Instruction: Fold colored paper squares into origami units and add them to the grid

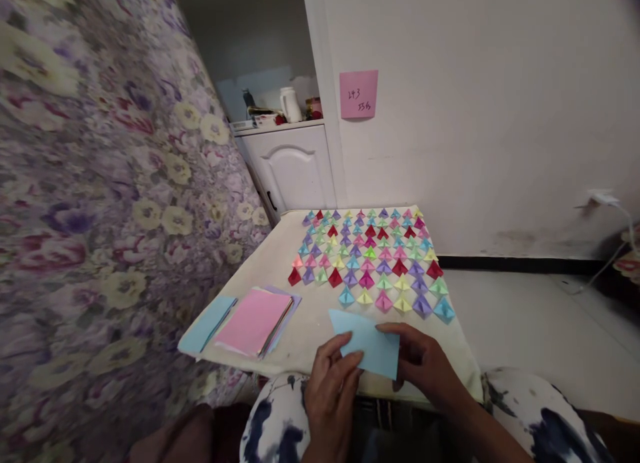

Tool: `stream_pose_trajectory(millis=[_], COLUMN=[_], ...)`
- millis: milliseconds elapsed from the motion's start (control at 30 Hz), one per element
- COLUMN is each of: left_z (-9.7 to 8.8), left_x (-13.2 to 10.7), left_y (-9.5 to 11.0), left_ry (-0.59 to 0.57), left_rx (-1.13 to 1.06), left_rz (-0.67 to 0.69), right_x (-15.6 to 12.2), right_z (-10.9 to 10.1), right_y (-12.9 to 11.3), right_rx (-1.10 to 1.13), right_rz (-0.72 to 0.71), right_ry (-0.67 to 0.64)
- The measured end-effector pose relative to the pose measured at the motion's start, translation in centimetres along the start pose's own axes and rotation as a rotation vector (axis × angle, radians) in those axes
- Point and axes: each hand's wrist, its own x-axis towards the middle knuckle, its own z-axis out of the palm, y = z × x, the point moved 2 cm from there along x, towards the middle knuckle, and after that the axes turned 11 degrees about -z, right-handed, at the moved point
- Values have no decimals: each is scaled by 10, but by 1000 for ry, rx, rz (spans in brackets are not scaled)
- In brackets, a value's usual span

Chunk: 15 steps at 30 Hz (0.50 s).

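Observation:
A light blue sheet of paper is held between my two hands above the near edge of the cloth-covered table. My left hand grips its left side, thumb on top and fingers around the edge. At the upper right, my right hand pinches the sheet, with some fingers hidden behind it. Just beyond the sheet, many small folded paper pieces in mixed colours stand in rows across the table. A stack of coloured paper topped with pink lies to the left, beside a light blue stack.
A floral curtain hangs along the left side. Behind the table stands a white cabinet with a white jug on it. A pink note is stuck to the wall. At right, a plug and cable sit at the wall.

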Motion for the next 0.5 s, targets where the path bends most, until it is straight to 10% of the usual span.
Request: stream_pose_trajectory(millis=[500], left_z=[-1], left_x=[-10], left_y=[22], left_ry=[82], left_rx=[49], left_rz=[-55], right_x=[1], right_z=[5], right_y=[-16], right_rx=[-33], right_rz=[-191], right_ry=[3])
